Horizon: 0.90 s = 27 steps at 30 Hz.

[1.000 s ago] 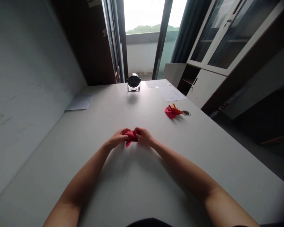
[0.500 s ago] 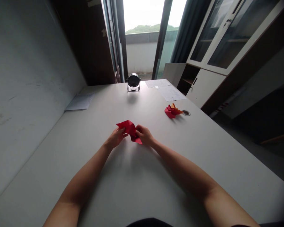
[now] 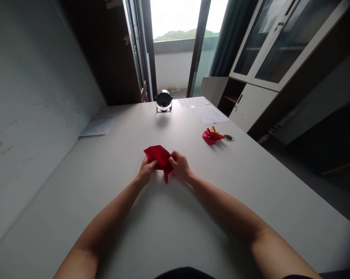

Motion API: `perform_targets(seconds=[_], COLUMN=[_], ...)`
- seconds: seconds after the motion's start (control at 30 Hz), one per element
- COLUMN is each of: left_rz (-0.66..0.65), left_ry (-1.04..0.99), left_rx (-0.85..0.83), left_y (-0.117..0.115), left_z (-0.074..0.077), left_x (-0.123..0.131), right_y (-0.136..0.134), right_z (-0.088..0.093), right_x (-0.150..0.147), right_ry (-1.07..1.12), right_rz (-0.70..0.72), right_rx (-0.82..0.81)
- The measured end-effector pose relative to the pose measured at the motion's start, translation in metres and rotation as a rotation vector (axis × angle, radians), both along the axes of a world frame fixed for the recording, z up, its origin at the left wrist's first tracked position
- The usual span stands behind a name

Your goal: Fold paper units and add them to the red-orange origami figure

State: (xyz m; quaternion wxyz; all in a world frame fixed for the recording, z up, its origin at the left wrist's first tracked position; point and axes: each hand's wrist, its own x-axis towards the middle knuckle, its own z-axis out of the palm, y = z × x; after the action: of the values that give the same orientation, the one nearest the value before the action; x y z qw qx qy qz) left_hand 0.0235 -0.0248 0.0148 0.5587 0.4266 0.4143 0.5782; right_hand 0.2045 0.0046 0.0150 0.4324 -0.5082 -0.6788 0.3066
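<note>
A partly folded sheet of red paper [image 3: 160, 154] is held between my two hands, just above the white table [image 3: 175, 224]. My left hand [image 3: 146, 170] grips its left side, the thumb lying over the front. On the right edge, my right hand [image 3: 180, 164] pinches the paper with curled fingers. One narrow pointed flap hangs down below the middle of the sheet. The fingers behind the paper are hidden.
Folded red and orange paper pieces [image 3: 212, 135] lie to the right, beside a round cable hole [image 3: 229, 138]. A small round fan-like device [image 3: 163, 100] stands at the back. Printed sheets [image 3: 210, 114] lie back right, more papers [image 3: 97, 125] by the left wall.
The red paper has been turned and spread wider. Its lower flap now points downward rather than to the right. My left hand has shifted slightly right and down, its thumb over the front.
</note>
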Motion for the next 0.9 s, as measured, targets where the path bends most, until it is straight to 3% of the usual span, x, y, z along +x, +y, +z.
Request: perform_targets(seconds=[0.17,0.37,0.47,0.6,0.67,0.9], left_rz=[0.190,0.320,0.247,0.009,-0.050,0.005], left_ry=[0.041,0.048,-0.098,-0.241,-0.262,-0.187], left_rx=[0.051,0.044,0.009,-0.073,-0.102,-0.235], left_y=[0.009,0.013,0.010,0.004,0.003,0.010], left_z=[-0.006,-0.007,-0.004,-0.003,-0.004,-0.011], left_x=[-0.010,-0.016,-0.012,-0.002,0.000,-0.011], right_y=[0.009,0.010,0.011,0.012,0.012,0.014], right_z=[-0.008,-0.009,-0.011,-0.015,-0.015,-0.010], right_x=[-0.001,-0.002,-0.003,-0.004,-0.003,0.010], right_ry=[0.301,0.400,0.402,0.355,0.336,0.140], right_rz=[0.120,0.243,0.198,0.086,0.063,0.107], right_rx=[-0.148,-0.237,-0.159,-0.047,-0.022,0.042])
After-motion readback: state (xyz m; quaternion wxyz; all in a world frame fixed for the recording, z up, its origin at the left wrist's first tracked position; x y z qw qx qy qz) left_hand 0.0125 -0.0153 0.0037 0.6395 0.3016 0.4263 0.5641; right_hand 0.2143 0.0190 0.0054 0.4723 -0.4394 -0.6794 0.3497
